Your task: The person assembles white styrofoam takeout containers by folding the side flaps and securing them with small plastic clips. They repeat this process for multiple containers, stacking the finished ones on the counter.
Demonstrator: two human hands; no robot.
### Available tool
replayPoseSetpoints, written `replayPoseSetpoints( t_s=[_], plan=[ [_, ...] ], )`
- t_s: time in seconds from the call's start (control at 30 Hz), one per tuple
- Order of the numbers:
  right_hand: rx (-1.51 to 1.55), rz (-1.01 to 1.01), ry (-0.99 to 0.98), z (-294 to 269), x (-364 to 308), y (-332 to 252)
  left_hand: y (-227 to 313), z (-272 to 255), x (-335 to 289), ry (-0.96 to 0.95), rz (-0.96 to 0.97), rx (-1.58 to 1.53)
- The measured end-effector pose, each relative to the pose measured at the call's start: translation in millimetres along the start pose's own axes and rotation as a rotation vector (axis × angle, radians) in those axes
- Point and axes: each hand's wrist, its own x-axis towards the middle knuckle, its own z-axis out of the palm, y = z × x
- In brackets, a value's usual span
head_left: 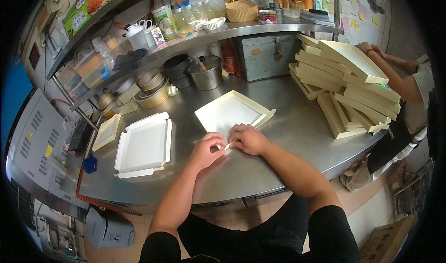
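Cardboard tray (231, 110), one, lies on the desk (278, 96) before the metal chest (259, 58), fingers of left hand (206, 151) and right hand (250, 139) clamped on its near corner. Left of the chest: one white blank (143, 144), one small tray (107, 132). Right of it: one tray pile (346, 83), too overlapped to count.

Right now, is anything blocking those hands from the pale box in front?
Nothing visible: the left hand and right hand both meet the pale box at its near corner. The stacked boxes stand apart, off to the right.
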Motion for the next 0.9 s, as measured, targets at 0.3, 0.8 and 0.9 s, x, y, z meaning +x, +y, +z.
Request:
replayPoseSetpoints(
  t_s=[0.3,0.8,0.9],
  plan=[
    [-0.086,0.029,-0.125,-0.4,5.7,-7.7,5.6,-3.6,5.1,-0.059,-0.263,-0.019],
    [0.35,-0.103,-0.22,-4.0,4.8,-8.1,15.3,-52.8,9.4,-0.439,-0.196,0.15],
    [0.39,-0.079,-0.256,-7.1,5.8,-11.0,14.7,-51.8,8.9,-0.515,-0.293,0.119]
  ],
)
